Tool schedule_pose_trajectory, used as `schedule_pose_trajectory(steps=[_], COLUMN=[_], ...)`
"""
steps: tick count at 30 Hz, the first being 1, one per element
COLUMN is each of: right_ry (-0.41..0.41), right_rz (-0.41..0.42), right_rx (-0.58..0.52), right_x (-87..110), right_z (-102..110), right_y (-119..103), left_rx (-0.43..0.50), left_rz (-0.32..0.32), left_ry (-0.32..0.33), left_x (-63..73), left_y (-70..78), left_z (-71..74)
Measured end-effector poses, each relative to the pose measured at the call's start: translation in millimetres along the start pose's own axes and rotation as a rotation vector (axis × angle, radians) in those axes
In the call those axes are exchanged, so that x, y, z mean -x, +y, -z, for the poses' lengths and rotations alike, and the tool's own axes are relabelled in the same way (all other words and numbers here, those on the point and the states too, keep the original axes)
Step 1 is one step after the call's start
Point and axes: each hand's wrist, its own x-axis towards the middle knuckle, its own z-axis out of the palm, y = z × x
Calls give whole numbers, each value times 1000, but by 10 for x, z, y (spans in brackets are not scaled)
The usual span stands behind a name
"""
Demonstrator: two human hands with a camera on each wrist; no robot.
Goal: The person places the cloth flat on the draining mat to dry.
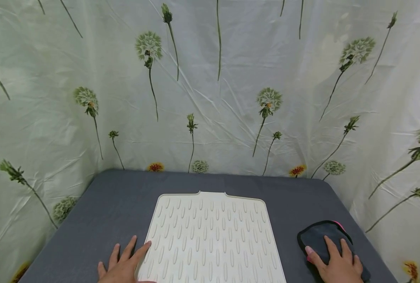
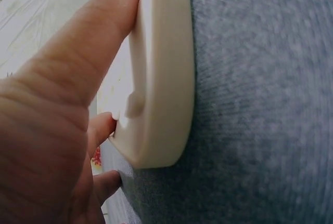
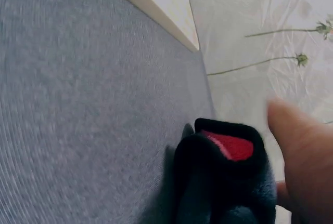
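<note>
The table (image 1: 288, 204) had a dull grey fabric top, finely textured up close in both wrist views, with rounded far corners. From ten o'clock round through twelve to two hung a pale, creased curtain (image 1: 213, 98), printed with dandelions (image 1: 269, 98) and a few orange blooms (image 1: 297, 170). At six o'clock in the head view a white tray (image 1: 211, 239), patterned with rows of slim ovals, lay flat. On its nine-o'clock side the left hand (image 1: 123, 264) had its fingers spread, the thumb touching the rim. At the tray's three o'clock, apart from it, the right hand (image 1: 338, 262) rested on a dark cloth (image 1: 314, 232), fingers loosely extended; black edging and a pinkish-red underside showed.
</note>
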Motion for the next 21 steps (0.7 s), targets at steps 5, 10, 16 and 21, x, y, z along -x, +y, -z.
schedule_pose_trajectory(steps=[5,10,16,21], right_ry=[46,10,-28,-14], right_rz=[-93,-125,-111,-68], right_rx=[-37,-35,-18,28], right_x=[-6,-35,-87,-72], right_z=[4,3,43,75], right_y=[-11,-11,-14,63], left_rx=[-5,-10,-15,-24], left_rz=[10,9,14,11], left_ry=[-5,-2,1,17], left_x=[6,-23,-43,-48], left_y=[9,11,-5,-24], left_z=[3,-13,-32,-64])
